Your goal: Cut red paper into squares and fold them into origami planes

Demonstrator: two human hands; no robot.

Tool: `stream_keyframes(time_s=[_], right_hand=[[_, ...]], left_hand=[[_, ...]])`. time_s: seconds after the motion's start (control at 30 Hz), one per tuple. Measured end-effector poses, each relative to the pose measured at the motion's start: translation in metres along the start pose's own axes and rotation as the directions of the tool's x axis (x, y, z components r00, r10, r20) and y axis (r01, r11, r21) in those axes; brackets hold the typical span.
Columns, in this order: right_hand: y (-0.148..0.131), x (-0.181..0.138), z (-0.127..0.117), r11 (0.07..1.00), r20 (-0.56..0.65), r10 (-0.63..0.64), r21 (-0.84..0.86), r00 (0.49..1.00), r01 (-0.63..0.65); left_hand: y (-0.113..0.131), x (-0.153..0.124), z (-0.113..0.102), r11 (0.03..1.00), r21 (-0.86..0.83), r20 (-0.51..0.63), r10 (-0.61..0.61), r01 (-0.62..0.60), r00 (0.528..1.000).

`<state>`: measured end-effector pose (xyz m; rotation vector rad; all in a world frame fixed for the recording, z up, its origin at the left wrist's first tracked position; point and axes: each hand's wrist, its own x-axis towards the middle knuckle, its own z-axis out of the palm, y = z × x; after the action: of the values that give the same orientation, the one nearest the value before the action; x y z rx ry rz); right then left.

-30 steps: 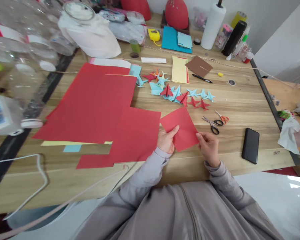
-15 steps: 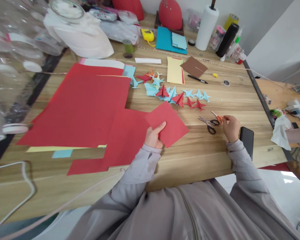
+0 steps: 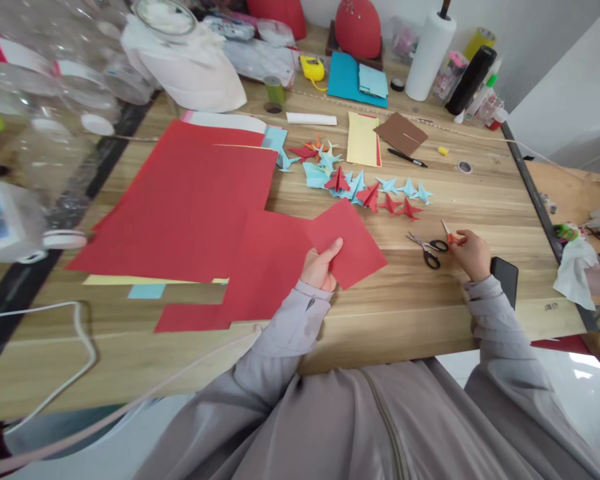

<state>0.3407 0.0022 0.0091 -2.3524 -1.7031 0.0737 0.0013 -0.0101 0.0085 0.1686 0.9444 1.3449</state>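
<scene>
My left hand [image 3: 320,268] grips a square of red paper [image 3: 357,247], thumb on top and fingers underneath. The square overlaps a larger red sheet [image 3: 275,260] on the table. On the right, the fingers of my right hand [image 3: 473,253] close over the handles of small orange scissors [image 3: 450,235], whose blades point away from me; the fingers partly hide the handles. Beside them lie black-handled scissors [image 3: 429,249], untouched. Behind the hands sit several folded paper cranes, among them a red crane [image 3: 369,196] and a light blue crane [image 3: 409,187].
A big stack of red sheets [image 3: 175,207] covers the left side. A phone [image 3: 505,280] lies by my right wrist. Farther back are yellow paper [image 3: 363,140], brown paper [image 3: 401,137], a pen [image 3: 407,158] and a tape measure [image 3: 313,69]. Plastic bottles [image 3: 55,147] crowd the far left.
My right fingers have moved farther over the orange handles and cover more of them. The left hand keeps its grip on the red square. The whole view has shifted slightly.
</scene>
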Motion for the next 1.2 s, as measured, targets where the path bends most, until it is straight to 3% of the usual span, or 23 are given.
stream_keyframes(time_s=[0.13, 0.23, 0.33, 0.43, 0.5, 0.57, 0.63, 0.7, 0.83, 0.9, 0.97, 1.07, 1.2], right_hand=[[0.002, -0.001, -0.002, 0.982, 0.031, 0.134, 0.132, 0.991, -0.136], [-0.002, -0.008, -0.008, 0.887, 0.061, 0.213, 0.406, 0.975, -0.219], [-0.016, -0.022, -0.016, 0.559, 0.214, 0.250, 0.764, 0.944, -0.322], [-0.039, -0.045, -0.017, 0.167, 0.382, 0.060, 0.907, 0.922, -0.387], [-0.057, -0.063, -0.011, 0.015, 0.428, -0.055, 0.904, 0.902, -0.428], [-0.077, -0.080, -0.001, -0.064, 0.469, -0.114, 0.876, 0.876, -0.477], [-0.096, -0.094, 0.008, -0.059, 0.540, -0.203, 0.826, 0.817, -0.561], [-0.113, -0.103, 0.014, 0.019, 0.606, -0.268, 0.780, 0.749, -0.625], [-0.138, -0.109, 0.019, 0.100, 0.591, -0.457, 0.777, 0.665, -0.621], [-0.145, -0.111, 0.021, 0.086, 0.562, -0.482, 0.794, 0.672, -0.602], [-0.151, -0.116, 0.025, 0.049, 0.539, -0.435, 0.814, 0.721, -0.579], [-0.159, -0.127, 0.035, 0.046, 0.463, -0.263, 0.882, 0.846, -0.469], [-0.166, -0.136, 0.047, 0.202, 0.417, -0.171, 0.902, 0.893, -0.382]], left_hand=[[0.001, 0.001, 0.002, 0.999, -0.036, -0.043, -0.011, 0.010, 0.999], [0.002, 0.002, 0.001, 0.998, -0.052, -0.056, -0.030, 0.027, 0.998], [0.001, 0.003, -0.001, 0.998, -0.062, -0.048, -0.033, 0.030, 0.998], [0.000, 0.005, -0.003, 0.997, -0.070, -0.038, -0.032, 0.029, 0.999], [0.000, 0.006, -0.004, 0.998, -0.063, -0.039, -0.019, 0.016, 0.999], [0.000, 0.005, -0.005, 0.999, -0.045, -0.023, -0.008, 0.007, 1.000], [0.001, 0.002, -0.005, 0.999, -0.016, 0.035, -0.044, 0.045, 0.998], [0.000, -0.004, -0.004, 0.992, 0.015, 0.130, -0.130, 0.129, 0.983], [-0.009, -0.018, 0.001, 0.952, 0.088, 0.302, -0.307, 0.294, 0.903], [-0.014, -0.022, 0.004, 0.926, 0.148, 0.331, -0.377, 0.347, 0.865], [-0.017, -0.023, 0.006, 0.920, 0.164, 0.316, -0.391, 0.356, 0.865], [-0.020, -0.022, 0.008, 0.957, 0.093, 0.229, -0.291, 0.276, 0.929], [-0.025, -0.021, 0.011, 0.998, 0.044, 0.130, -0.055, 0.050, 0.990]])
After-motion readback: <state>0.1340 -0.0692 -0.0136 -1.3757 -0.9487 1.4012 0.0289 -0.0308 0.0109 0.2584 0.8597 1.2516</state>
